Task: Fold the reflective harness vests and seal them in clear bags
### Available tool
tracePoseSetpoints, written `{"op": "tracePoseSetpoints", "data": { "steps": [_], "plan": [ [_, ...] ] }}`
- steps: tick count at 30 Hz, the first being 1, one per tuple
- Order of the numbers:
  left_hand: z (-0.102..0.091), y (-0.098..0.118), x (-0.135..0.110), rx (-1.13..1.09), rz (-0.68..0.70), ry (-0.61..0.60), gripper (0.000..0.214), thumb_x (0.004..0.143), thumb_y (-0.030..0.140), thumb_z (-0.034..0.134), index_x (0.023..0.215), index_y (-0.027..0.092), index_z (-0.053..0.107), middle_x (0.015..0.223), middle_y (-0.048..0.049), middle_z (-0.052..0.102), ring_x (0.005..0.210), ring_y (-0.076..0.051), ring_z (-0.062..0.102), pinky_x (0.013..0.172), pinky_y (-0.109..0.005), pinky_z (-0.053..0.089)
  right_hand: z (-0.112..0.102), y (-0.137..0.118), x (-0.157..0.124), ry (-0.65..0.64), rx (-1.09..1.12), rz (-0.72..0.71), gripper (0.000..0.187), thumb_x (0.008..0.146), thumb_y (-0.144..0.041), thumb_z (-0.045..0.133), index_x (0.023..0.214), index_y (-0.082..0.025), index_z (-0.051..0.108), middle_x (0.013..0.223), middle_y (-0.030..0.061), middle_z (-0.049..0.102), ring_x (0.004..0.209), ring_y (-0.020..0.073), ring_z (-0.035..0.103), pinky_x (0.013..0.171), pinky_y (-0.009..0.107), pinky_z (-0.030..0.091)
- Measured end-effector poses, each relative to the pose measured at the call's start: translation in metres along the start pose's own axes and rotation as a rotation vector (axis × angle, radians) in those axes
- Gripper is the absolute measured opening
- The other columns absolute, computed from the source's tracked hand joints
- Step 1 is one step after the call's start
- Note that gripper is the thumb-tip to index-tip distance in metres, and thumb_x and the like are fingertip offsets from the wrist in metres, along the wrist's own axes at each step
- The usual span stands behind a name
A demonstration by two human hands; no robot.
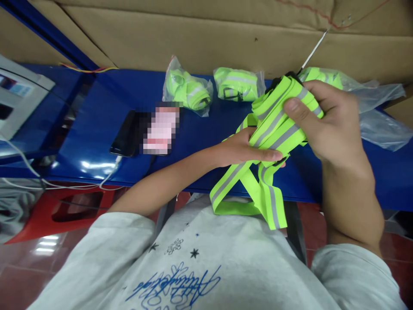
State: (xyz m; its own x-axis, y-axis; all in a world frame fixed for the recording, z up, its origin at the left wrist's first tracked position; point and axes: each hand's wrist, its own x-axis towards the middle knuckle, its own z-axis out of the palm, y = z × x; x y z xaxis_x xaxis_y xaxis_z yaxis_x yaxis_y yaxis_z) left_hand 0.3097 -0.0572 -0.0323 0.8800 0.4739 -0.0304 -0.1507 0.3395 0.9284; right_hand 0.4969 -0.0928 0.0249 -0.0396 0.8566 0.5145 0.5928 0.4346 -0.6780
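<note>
Two hands hold a bundle of bright green straps [274,122] right of the middle of the frame. The straps have shiny grey stripes down them, and they are folded in a thick stack. The bundle is up in the air, over the front part of the blue table [193,133], and it is tilted.

The left hand [241,146] comes in from the lower left. Its fingers are clamped on the bottom of the bundle, with the thumb lying across the front. The right hand [335,114] comes in from the right side. Its fingers are clamped on the upper right part of the bundle, with the thumb pressed on the front. Long loops of strap hang down below the hands, in front of the grey shirt [206,254].

At the top middle of the frame, two clear bags with green straps inside sit side by side on the table: the left bag [192,92] and the middle bag [237,84]. Another bag [325,77] peeks out behind the right hand. Crinkly clear plastic [383,129] lies at the right. Left of the middle, a black phone [124,137] with a white cord [112,172] lies beside a phone with a lit, blurry screen [161,133]
</note>
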Motion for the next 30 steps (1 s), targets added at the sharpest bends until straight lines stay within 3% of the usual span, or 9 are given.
{"op": "tracePoseSetpoints", "data": {
  "steps": [8, 11, 15, 17, 20, 22, 24, 27, 30],
  "plan": [
    [-0.007, 0.01, -0.004, 0.175, -0.108, -0.018, 0.041, 0.078, 0.04, 0.091, 0.103, 0.013, 0.074, 0.1, -0.0078, 0.076, 0.089, -0.016, 0.071, 0.083, -0.032, 0.058, -0.01, -0.011, -0.002, -0.04, -0.118, 0.112, 0.037, 0.1, -0.05, 0.069, 0.08, -0.019, 0.073, 0.067, -0.0026, 0.054, 0.064, 0.0079, 0.046, 0.06, 0.024, 0.034],
    [-0.008, 0.015, -0.006, 0.275, -0.086, -0.125, 0.034, 0.084, 0.043, 0.085, 0.093, 0.013, 0.073, 0.087, -0.0058, 0.075, 0.082, -0.016, 0.07, 0.081, -0.031, 0.056, -0.013, -0.007, -0.002, -0.157, 0.116, 0.302, 0.04, 0.093, -0.055, 0.077, 0.075, -0.018, 0.074, 0.064, -0.0027, 0.058, 0.057, 0.0069, 0.047, 0.05, 0.022, 0.032],
    [-0.012, 0.016, -0.009, 0.398, -0.047, -0.154, 0.039, 0.083, 0.05, 0.085, 0.095, 0.014, 0.074, 0.087, -0.0047, 0.075, 0.083, -0.018, 0.07, 0.083, -0.033, 0.057, -0.005, 0.004, 0.003, -0.305, 0.438, 0.567, 0.044, 0.083, -0.063, 0.083, 0.084, -0.019, 0.078, 0.072, 0.0009, 0.069, 0.061, 0.0136, 0.061, 0.052, 0.025, 0.048],
    [-0.014, 0.014, -0.008, 0.41, -0.024, -0.104, 0.044, 0.076, 0.047, 0.09, 0.1, 0.015, 0.074, 0.095, -0.005, 0.076, 0.091, -0.021, 0.072, 0.086, -0.034, 0.058, 0.0, 0.01, 0.005, -0.273, 0.417, 0.518, 0.04, 0.083, -0.058, 0.086, 0.091, -0.021, 0.077, 0.081, 0.0015, 0.071, 0.069, 0.014, 0.063, 0.058, 0.025, 0.05],
    [-0.016, 0.009, -0.005, 0.375, -0.009, -0.072, 0.044, 0.072, 0.043, 0.093, 0.099, 0.015, 0.072, 0.092, -0.0044, 0.075, 0.094, -0.022, 0.073, 0.088, -0.036, 0.058, 0.004, 0.014, 0.005, -0.117, 0.203, 0.241, 0.033, 0.085, -0.047, 0.087, 0.105, -0.024, 0.075, 0.099, 0.0033, 0.074, 0.086, 0.0151, 0.067, 0.071, 0.026, 0.053],
    [-0.015, 0.006, -0.003, 0.348, -0.005, -0.032, 0.043, 0.071, 0.041, 0.094, 0.097, 0.015, 0.071, 0.09, -0.0038, 0.075, 0.094, -0.023, 0.073, 0.09, -0.037, 0.058, 0.004, 0.012, 0.001, -0.076, -0.004, 0.095, 0.027, 0.096, -0.046, 0.076, 0.111, -0.024, 0.075, 0.105, 0.0051, 0.077, 0.093, 0.018, 0.071, 0.081, 0.031, 0.056],
    [-0.015, 0.004, -0.001, 0.338, 0.011, 0.031, 0.042, 0.072, 0.041, 0.094, 0.095, 0.015, 0.071, 0.088, -0.0039, 0.075, 0.093, -0.023, 0.074, 0.092, -0.038, 0.058, 0.005, 0.009, -0.005, -0.142, -0.206, -0.009, 0.037, 0.103, -0.049, 0.063, 0.126, -0.022, 0.074, 0.122, 0.0095, 0.078, 0.109, 0.0254, 0.075, 0.096, 0.041, 0.058],
    [-0.015, 0.0, 0.001, 0.318, 0.051, 0.085, 0.036, 0.073, 0.038, 0.092, 0.089, 0.013, 0.072, 0.082, -0.0045, 0.075, 0.084, -0.02, 0.073, 0.086, -0.037, 0.059, 0.009, 0.004, -0.012, -0.336, -0.398, -0.065, 0.076, 0.098, -0.063, 0.063, 0.154, -0.012, 0.056, 0.156, 0.02, 0.059, 0.144, 0.0406, 0.058, 0.117, 0.058, 0.049],
    [-0.015, -0.003, 0.002, 0.289, 0.054, 0.079, 0.032, 0.068, 0.028, 0.094, 0.085, 0.012, 0.072, 0.08, -0.0042, 0.076, 0.077, -0.017, 0.072, 0.077, -0.032, 0.059, 0.015, 0.003, -0.012, -0.478, -0.426, 0.017, 0.086, 0.093, -0.069, 0.067, 0.156, -0.012, 0.053, 0.151, 0.0211, 0.062, 0.138, 0.0438, 0.062, 0.112, 0.059, 0.052]
  ]
}}
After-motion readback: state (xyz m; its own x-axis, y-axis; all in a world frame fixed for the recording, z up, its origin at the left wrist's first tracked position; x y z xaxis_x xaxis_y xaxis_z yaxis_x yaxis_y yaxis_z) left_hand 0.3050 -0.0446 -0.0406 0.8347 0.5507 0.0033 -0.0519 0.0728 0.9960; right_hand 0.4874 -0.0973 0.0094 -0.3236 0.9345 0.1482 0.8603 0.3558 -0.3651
